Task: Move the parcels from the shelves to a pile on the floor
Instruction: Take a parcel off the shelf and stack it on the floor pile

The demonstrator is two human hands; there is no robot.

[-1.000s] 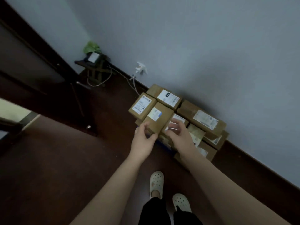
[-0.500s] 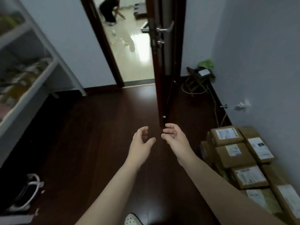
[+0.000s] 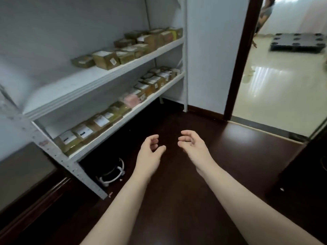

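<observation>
A white shelf unit [image 3: 99, 77] stands on the left with brown cardboard parcels on two levels. Several parcels [image 3: 131, 48] line the upper shelf toward its far end. More parcels [image 3: 99, 121] and a pink packet [image 3: 131, 99] fill the lower shelf. My left hand [image 3: 150, 151] and my right hand [image 3: 192, 145] hover side by side over the dark floor, to the right of the lower shelf. Both hold nothing, their fingers loosely curled. The pile on the floor is out of view.
A white headset-like object [image 3: 113, 172] lies on the dark wooden floor [image 3: 177, 200] under the shelf. An open doorway [image 3: 276, 76] at the right leads to a bright tiled room with a black pallet [image 3: 297, 42] and part of a person [image 3: 265, 11]. A dark cabinet stands at lower left.
My hands let go of the parcel on the floor pile and came away empty. My view swung left from the pile, past the door, to the shelves.
</observation>
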